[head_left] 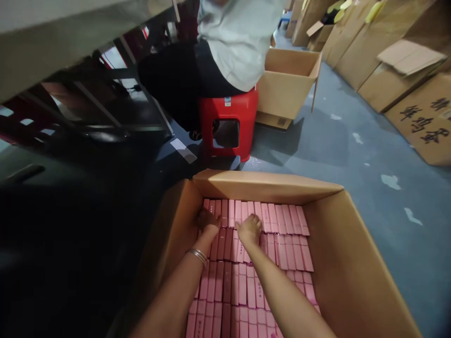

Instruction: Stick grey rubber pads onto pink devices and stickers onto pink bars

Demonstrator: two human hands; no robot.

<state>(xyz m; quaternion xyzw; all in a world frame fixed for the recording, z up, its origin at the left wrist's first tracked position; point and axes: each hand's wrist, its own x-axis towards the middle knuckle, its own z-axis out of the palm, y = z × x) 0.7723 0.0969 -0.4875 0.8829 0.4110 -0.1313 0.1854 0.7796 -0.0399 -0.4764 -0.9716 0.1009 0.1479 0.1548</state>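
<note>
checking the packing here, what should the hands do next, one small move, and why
Probably press down and level the pink boxes under the palms. The left hand and right hand both rest on the far rows, near the left wall of the carton. The boxes between the wrists look darker, perhaps sitting lower than their neighbours.

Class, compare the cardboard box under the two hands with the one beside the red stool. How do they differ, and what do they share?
The near box holds rows of pink packs; the far box shows no contents from here. The left hand and right hand rest on packs in the near box; no hand shows in the far box beside the red stool. Both are brown cardboard, open on top.
</note>
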